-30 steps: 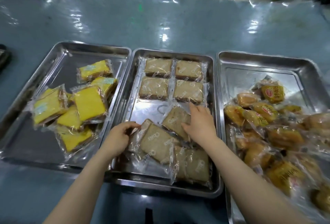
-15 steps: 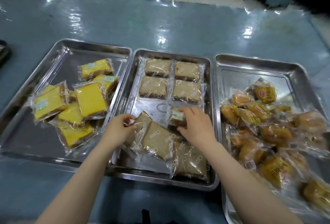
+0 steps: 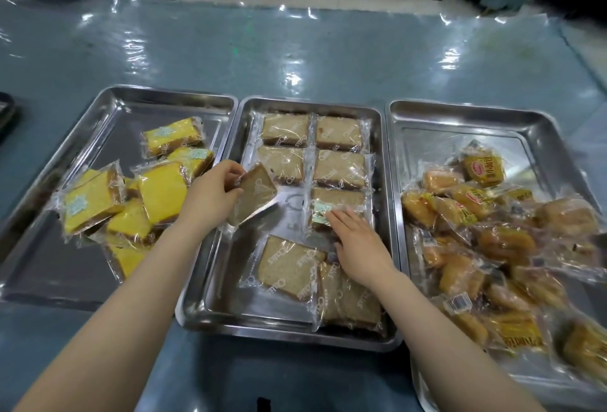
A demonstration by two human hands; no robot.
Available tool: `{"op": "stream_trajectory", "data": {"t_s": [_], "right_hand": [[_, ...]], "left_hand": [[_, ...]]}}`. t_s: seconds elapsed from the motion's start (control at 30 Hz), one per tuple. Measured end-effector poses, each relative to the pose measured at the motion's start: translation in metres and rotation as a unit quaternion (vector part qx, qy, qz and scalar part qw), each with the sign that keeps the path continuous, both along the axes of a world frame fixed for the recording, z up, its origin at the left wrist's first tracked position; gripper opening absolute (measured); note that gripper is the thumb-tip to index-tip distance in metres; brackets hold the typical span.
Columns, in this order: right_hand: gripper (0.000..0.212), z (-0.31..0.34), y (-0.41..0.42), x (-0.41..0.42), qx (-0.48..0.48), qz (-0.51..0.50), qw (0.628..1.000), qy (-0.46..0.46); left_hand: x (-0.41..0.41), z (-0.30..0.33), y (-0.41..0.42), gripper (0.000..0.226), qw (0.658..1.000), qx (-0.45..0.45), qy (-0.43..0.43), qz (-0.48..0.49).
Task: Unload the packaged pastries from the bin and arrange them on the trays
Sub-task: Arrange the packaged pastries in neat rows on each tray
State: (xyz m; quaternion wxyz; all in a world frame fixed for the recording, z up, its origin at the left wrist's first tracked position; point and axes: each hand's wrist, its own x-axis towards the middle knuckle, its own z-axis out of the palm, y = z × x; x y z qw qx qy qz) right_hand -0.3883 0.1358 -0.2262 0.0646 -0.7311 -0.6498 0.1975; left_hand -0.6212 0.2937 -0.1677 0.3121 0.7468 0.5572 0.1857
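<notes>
Holding a wrapped brown slice (image 3: 254, 193) in my left hand (image 3: 213, 196), I pinch it by its near edge above the left side of the middle tray (image 3: 382, 155), tilted, one corner pointing down toward the bare steel. My right hand (image 3: 356, 240) lies flat with straight fingers on a slice with a label (image 3: 335, 211), pressing it into third place in the right column, just below four slices already squared up in two rows (image 3: 313, 152). Two more slices (image 3: 315, 283) lie loose and overlapping at the tray's near end.

These should handle light and soft, so I judge a firm squeeze would dent the cake. The clear film looks slick and crinkly; the sealed edge or the two short sides seem the safest hold, and sliding flat with the palm works for nudging into line. Each slice is a tan-brown slab in clear wrap printed with pale lettering.

On the left tray (image 3: 108, 109) sit yellow cakes (image 3: 157, 188) in a loose heap, some overlapping. On the right tray (image 3: 460, 116) golden buns (image 3: 486, 237) in clear and yellow wrappers are piled untidily, spilling toward the near right edge. I see no bin in this view.
</notes>
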Motion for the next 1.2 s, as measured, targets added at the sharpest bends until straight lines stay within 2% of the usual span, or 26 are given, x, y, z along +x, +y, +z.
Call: {"op": "stream_trajectory", "data": {"t_s": [0.17, 0.33, 0.43, 0.5, 0.57, 0.63, 0.73, 0.8, 0.9, 1.03, 1.2], "right_hand": [[0.056, 0.000, 0.000, 0.000, 0.036, -0.007, 0.999, -0.027], [0.035, 0.004, 0.000, 0.000, 0.077, -0.054, 0.995, -0.038], [0.031, 0.012, 0.010, 0.001, 0.111, -0.082, 0.990, -0.023], [0.029, 0.024, 0.017, 0.003, 0.155, -0.107, 0.982, -0.017], [0.030, 0.038, 0.023, 0.007, 0.199, -0.108, 0.973, -0.047], [0.034, 0.049, 0.029, 0.010, 0.211, -0.099, 0.969, -0.080], [0.038, 0.056, 0.043, 0.012, 0.174, -0.087, 0.977, -0.087], [0.035, 0.051, 0.048, 0.014, 0.152, -0.104, 0.977, -0.106], [0.046, 0.038, 0.046, 0.009, 0.117, -0.101, 0.984, -0.084], [0.056, 0.004, 0.028, -0.002, 0.019, 0.006, 0.998, -0.057], [0.066, -0.012, 0.025, 0.003, -0.006, 0.018, 1.000, -0.009]], "left_hand": [[0.009, -0.003, 0.004, 0.028, 0.990, -0.053, 0.069, -0.116], [0.018, -0.003, 0.010, 0.035, 0.985, -0.041, 0.096, -0.139], [0.026, -0.005, 0.010, 0.050, 0.959, 0.066, 0.202, -0.185], [0.031, -0.011, 0.007, 0.063, 0.938, 0.131, 0.242, -0.212], [0.034, -0.021, -0.002, 0.070, 0.932, 0.135, 0.261, -0.213], [0.035, -0.033, -0.013, 0.063, 0.938, 0.131, 0.262, -0.185], [0.038, -0.050, -0.032, 0.057, 0.948, 0.108, 0.262, -0.142], [0.042, -0.060, -0.042, 0.063, 0.951, 0.067, 0.268, -0.138], [0.045, -0.076, -0.053, 0.070, 0.951, 0.018, 0.277, -0.135], [0.043, -0.089, -0.057, 0.072, 0.952, 0.028, 0.274, -0.130], [0.039, -0.090, -0.055, 0.075, 0.957, 0.031, 0.253, -0.141]]}}
